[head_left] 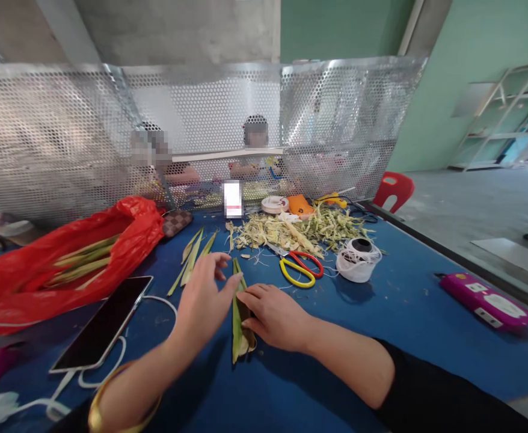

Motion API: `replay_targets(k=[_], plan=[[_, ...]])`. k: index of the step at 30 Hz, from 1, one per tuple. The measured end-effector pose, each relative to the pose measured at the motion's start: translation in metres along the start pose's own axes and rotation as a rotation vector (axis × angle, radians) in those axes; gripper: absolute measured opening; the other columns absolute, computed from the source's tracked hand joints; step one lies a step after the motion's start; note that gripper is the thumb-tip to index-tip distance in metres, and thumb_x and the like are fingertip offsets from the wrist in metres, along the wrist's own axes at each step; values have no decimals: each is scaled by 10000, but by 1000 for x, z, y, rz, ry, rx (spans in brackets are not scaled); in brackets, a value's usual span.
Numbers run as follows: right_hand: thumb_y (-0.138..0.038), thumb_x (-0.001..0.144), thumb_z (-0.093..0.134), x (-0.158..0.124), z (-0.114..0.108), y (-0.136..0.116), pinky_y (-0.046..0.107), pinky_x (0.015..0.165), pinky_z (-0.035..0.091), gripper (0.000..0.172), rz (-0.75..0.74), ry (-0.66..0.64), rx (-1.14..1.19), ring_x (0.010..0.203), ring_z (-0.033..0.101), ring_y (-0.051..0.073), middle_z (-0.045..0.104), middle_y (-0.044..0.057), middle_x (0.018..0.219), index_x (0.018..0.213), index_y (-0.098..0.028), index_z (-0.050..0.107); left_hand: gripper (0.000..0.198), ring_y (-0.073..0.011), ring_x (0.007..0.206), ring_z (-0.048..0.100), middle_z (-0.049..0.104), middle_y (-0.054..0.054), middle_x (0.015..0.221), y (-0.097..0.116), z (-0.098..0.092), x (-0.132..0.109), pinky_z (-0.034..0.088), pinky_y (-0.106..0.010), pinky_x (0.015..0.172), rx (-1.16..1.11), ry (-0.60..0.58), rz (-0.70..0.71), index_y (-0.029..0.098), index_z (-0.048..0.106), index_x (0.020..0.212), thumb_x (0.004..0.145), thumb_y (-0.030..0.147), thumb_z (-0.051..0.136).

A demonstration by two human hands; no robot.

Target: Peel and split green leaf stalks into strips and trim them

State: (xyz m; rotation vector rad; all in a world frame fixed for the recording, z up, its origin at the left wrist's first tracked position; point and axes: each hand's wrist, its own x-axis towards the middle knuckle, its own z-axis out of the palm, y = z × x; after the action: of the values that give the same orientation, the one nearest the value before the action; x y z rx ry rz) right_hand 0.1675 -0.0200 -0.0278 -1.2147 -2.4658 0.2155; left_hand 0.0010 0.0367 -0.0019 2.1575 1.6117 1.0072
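Observation:
In the middle of the blue table lies a long green leaf (237, 334) with a brownish, papery lower part. My right hand (275, 316) grips its right side, the fingers closed along it. My left hand (205, 294) is beside the leaf's upper left edge, thumb apart from the loosely curved fingers. Its thumb tip is at the leaf; whether it touches I cannot tell. Left of that hand lie several narrow green leaves (192, 258). Scissors (298, 273) with one yellow and one red handle lie beyond my right hand, near a spool of white thread (358, 261).
A heap of shredded plant scraps (291, 231) lies behind the scissors. At left are a red plastic bag (128, 240) of stalks and a cabled phone (104, 325). A purple pack (487, 300) lies right. Behind a perforated metal screen (219, 102) two people sit.

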Motion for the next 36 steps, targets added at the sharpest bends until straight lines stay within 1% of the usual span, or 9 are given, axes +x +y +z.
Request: replay_targets(k=[4, 6, 13, 18, 21, 23, 27, 28, 36], plan=[[-258, 834, 603, -1, -2, -2, 368, 873, 431, 391, 13, -2, 43, 1009, 543, 249, 603, 110, 1075, 1198, -140, 524, 242, -237, 724, 609, 647, -55, 702, -7, 3, 5, 420, -333, 635, 195, -297, -140, 182, 644, 694, 751, 413, 598], [-232, 814, 613, -1, -2, -3, 363, 863, 441, 400, 47, 2, 97, 999, 551, 248, 597, 107, 1081, 1197, -150, 531, 216, -222, 707, 612, 651, -41, 662, -8, 5, 3, 395, -306, 622, 146, -325, -145, 200, 624, 594, 737, 356, 581], [-35, 688, 581, 1, 10, 3, 343, 896, 461, 442, 191, 162, 468, 1012, 572, 209, 603, 65, 1062, 1100, -195, 551, 146, -189, 636, 635, 667, -17, 644, -7, 7, -10, 410, -259, 552, -153, -352, -271, 195, 627, 802, 699, 291, 589], [-48, 716, 552, 3, 17, 3, 338, 930, 475, 514, 203, 275, 744, 1084, 566, 188, 579, 66, 1168, 1194, -223, 478, 308, -161, 606, 648, 660, 3, 682, -1, 10, -20, 463, -226, 496, -465, -447, -349, 164, 565, 991, 685, 184, 574], [-113, 719, 596, 2, 15, -1, 316, 811, 526, 570, 315, 328, 724, 1044, 581, 196, 524, 84, 1231, 1249, -233, 425, 250, -147, 602, 637, 643, 4, 691, 5, 15, -26, 474, -219, 496, -728, -360, -424, 159, 568, 941, 693, 129, 544], [-171, 720, 626, 1, 13, -3, 296, 689, 534, 507, 425, 275, 678, 874, 625, 184, 579, 72, 1107, 1196, -219, 459, 218, -153, 600, 634, 640, -2, 685, 5, 17, -26, 467, -219, 481, -823, -263, -466, 157, 570, 904, 688, 127, 567], [-209, 788, 556, 0, 7, -4, 259, 573, 480, 21, 435, 68, 597, 599, 592, 147, 595, -16, 653, 769, -203, 551, 175, -151, 609, 626, 640, -7, 687, 2, 15, -20, 482, -234, 517, -880, -161, -466, 155, 577, 877, 703, 156, 598], [-214, 806, 535, 0, 6, -4, 254, 564, 474, 90, 431, 53, 615, 577, 588, 143, 590, -20, 616, 716, -203, 540, 164, -148, 625, 628, 646, -12, 711, 1, 14, -19, 491, -239, 539, -913, -156, -460, 153, 577, 881, 719, 169, 595], [-306, 796, 591, 3, 5, -4, 253, 516, 484, 165, 550, 173, 905, 518, 600, 140, 629, -10, 625, 679, -199, 545, 341, -140, 619, 625, 654, -3, 707, 12, 12, -30, 466, -230, 535, -934, -439, -476, 150, 562, 869, 615, 248, 768]])
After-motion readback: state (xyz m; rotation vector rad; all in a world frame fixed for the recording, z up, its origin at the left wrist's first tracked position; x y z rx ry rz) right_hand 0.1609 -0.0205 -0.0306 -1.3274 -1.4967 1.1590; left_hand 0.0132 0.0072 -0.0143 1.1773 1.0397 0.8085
